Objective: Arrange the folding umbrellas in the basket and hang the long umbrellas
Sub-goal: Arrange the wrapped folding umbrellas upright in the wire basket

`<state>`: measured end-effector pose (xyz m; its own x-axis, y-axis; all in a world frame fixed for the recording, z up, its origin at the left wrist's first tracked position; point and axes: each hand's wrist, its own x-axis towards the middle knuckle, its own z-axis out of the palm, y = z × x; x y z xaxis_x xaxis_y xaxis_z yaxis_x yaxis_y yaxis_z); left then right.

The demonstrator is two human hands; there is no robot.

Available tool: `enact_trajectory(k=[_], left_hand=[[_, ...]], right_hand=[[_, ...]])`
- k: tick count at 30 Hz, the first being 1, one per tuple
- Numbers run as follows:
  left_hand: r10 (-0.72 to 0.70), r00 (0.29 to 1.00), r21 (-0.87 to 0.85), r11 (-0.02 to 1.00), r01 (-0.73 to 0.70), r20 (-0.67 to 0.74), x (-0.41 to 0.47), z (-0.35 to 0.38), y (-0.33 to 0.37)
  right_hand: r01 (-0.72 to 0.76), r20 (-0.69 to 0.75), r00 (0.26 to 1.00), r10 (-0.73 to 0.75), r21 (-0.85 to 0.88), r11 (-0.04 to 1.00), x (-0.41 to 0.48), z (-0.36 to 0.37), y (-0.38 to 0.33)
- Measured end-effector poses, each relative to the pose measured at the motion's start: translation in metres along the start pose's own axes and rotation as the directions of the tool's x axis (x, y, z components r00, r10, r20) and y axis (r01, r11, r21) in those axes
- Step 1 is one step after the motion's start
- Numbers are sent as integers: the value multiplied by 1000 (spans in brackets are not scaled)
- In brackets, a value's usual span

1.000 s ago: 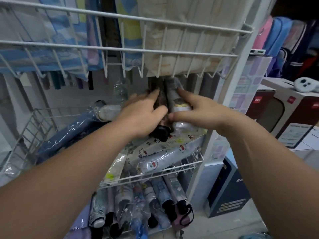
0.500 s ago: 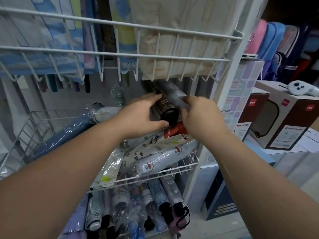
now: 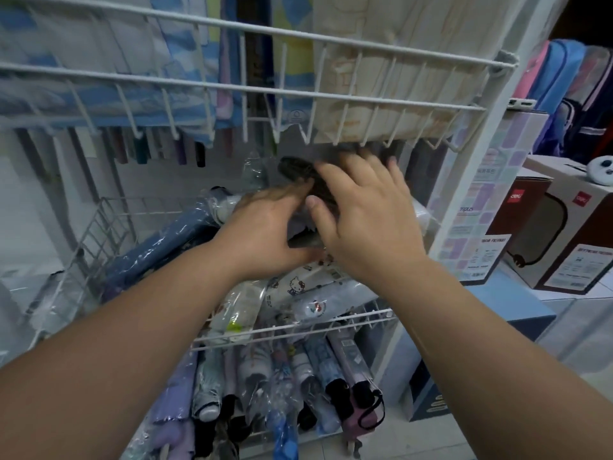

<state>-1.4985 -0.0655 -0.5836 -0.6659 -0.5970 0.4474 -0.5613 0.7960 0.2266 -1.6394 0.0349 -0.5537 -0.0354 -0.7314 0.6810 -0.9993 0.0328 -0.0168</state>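
Both hands work at the back of the middle wire basket (image 3: 298,330), just under the upper rack (image 3: 331,104).

Left hand (image 3: 265,234): curled around the lower end of a dark folding umbrella (image 3: 298,171), thumb underneath, clamped on it as far as I can see. Right hand (image 3: 361,214): fingers spread flat over the same umbrella and the wrapped ones behind it, pressing rather than gripping, so that grip stands apart.

Risks from here:
- The umbrella lies tilted on top of the pile, not nested. If the left hand lets go too early, it could roll forward over the low front rim.
- The plastic sleeves look slick (glare all over them); a shove could slide the white cartoon-print umbrellas (image 3: 298,290) towards the front.
- Knuckles are close to the upper rack's wire hooks; a snag seems possible.

The umbrella itself: short, dark, ribbed fabric, blurred, partly hidden by both hands. A long blue wrapped umbrella (image 3: 159,247) lies slantwise to the left. More folding ones stand in the lower basket (image 3: 298,436). Long umbrellas (image 3: 185,151) already hang behind the rack.
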Motion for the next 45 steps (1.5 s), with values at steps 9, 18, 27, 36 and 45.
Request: enact_trajectory(k=[9,18,27,36,45], left_hand=[[-295,936,-12,954,299,-193,-76,-34,-94],[-561,827,-30,828,560,-45,-120,-20,-173],[-628,775,-263,737,622,73,-108,6,-191],[-662,745,-82,741,667,78,-106,6,-187],[-531,830,-80,832,549,173,-123,-2,-172]], right_hand=[[222,88,968,-235,137,965,9,53,-95],[-181,590,799,-117,421,889,-1,139,-177],[-598,704,709,-47,635,490,0,190,-199],[-705,706,708,32,703,90,-7,202,-189],[-628,678,735,0,681,377,-8,198,-183]])
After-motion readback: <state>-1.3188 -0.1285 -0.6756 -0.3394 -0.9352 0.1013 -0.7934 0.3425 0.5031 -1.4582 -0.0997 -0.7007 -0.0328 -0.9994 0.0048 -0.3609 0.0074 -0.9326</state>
